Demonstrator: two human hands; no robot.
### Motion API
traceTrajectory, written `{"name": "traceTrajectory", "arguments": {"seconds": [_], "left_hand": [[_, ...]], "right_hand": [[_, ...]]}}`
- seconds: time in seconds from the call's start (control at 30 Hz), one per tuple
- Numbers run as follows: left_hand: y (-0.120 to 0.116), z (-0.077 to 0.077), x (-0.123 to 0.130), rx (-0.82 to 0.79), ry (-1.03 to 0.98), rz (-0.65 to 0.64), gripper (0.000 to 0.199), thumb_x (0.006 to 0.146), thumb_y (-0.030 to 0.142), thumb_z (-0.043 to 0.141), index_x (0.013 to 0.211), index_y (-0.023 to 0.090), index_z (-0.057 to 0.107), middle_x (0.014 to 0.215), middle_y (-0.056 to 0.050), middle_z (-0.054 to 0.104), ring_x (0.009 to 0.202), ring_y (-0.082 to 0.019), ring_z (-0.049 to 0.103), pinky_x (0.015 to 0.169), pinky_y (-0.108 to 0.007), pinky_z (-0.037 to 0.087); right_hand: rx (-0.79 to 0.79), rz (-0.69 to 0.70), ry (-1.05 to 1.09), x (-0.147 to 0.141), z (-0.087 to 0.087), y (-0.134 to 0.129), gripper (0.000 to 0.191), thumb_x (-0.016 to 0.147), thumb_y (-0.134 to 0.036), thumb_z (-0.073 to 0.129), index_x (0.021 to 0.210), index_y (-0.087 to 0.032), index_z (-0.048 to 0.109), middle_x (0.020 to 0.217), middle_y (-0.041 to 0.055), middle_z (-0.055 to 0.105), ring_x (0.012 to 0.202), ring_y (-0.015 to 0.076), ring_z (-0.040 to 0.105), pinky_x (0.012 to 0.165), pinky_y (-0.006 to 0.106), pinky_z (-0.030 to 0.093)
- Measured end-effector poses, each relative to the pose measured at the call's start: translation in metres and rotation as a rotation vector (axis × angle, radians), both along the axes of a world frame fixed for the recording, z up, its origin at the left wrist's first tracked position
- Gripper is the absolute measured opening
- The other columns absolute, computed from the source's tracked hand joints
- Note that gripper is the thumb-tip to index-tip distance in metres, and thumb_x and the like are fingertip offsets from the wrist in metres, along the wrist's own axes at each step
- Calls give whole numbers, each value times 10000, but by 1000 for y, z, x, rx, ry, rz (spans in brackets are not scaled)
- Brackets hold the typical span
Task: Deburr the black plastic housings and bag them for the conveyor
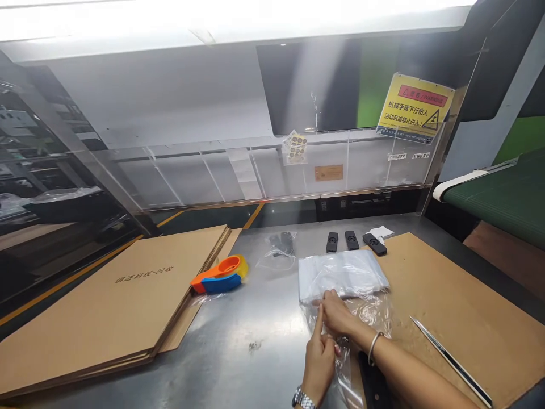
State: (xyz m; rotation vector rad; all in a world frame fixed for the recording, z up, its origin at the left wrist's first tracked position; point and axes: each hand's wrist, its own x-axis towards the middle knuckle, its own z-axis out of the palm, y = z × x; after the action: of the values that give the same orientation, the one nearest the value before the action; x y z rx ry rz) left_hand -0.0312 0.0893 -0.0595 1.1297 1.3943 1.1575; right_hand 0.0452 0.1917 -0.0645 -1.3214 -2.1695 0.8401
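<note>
A stack of clear plastic bags [343, 270] lies on the steel table in front of me, its near part loose and crinkled. My right hand [336, 312] is closed at the stack's near edge, with its fingers on the film. Just below it is my left hand [319, 360], index finger stretched to meet the right hand's fingers. The left hand's other fingers are curled; what they hold, if anything, is hidden. Crumpled film hangs beside the left hand. Under my right forearm a black flat part [374, 383] is partly covered.
Three small black devices [351, 240] sit behind the bags. A slim pointed metal tool [451, 360] rests on a cardboard sheet [477, 301] at right. To the left are an orange and blue tape dispenser [221, 275], stacked cardboard [114, 301] and a bagged dark item [281, 245].
</note>
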Motion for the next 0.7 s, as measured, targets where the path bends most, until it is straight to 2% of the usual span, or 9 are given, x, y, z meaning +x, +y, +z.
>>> {"name": "traceTrajectory", "arguments": {"seconds": [0.13, 0.27, 0.37, 0.47, 0.63, 0.7], "left_hand": [[-3, -9, -7, -64, -93, 50, 621, 781, 206, 383, 1367, 41, 262, 537, 21, 569, 499, -132, 456, 545, -231, 364], [-2, -14, -6, -106, -133, 60, 625, 763, 205, 383, 1354, 31, 276, 529, 15, 573, 469, -126, 435, 499, -228, 325], [-4, -15, -2, -119, -155, 67, 627, 766, 232, 389, 1352, 42, 273, 541, 15, 576, 445, -117, 412, 471, -224, 295], [-8, -13, -2, -111, -173, 65, 570, 769, 272, 420, 1300, 74, 372, 537, 18, 569, 437, -106, 384, 461, -217, 273], [-18, -15, -6, -123, -214, 94, 474, 776, 360, 437, 1164, 92, 490, 570, 21, 549, 407, -79, 309, 430, -210, 243], [-21, -16, -6, -134, -235, 109, 441, 772, 335, 418, 1131, 92, 498, 600, 19, 538, 405, -72, 299, 417, -207, 240]], "right_hand": [[-93, 88, -97, 7, -3, -1, 268, 882, -300, 531, 1111, -163, 543, 1132, 71, 558, 944, 188, 574, 794, 387, 488], [-158, 52, -148, 14, 2, 4, 271, 889, -303, 521, 1115, -153, 532, 1073, 59, 579, 865, 168, 597, 728, 355, 512], [-118, -6, -165, 21, 9, -1, 299, 887, -311, 523, 1144, -158, 513, 1094, 65, 568, 899, 182, 590, 759, 380, 501], [-68, 14, -150, 29, 15, -11, 322, 875, -322, 539, 1153, -162, 512, 1087, 63, 573, 914, 189, 586, 787, 400, 486], [-66, 41, -61, 49, 18, -22, 303, 895, -352, 503, 1114, -146, 539, 893, 23, 628, 701, 131, 610, 662, 317, 507], [-62, 18, -27, 59, 18, -26, 302, 899, -356, 495, 1112, -146, 537, 893, 25, 626, 711, 133, 608, 675, 325, 503]]}}
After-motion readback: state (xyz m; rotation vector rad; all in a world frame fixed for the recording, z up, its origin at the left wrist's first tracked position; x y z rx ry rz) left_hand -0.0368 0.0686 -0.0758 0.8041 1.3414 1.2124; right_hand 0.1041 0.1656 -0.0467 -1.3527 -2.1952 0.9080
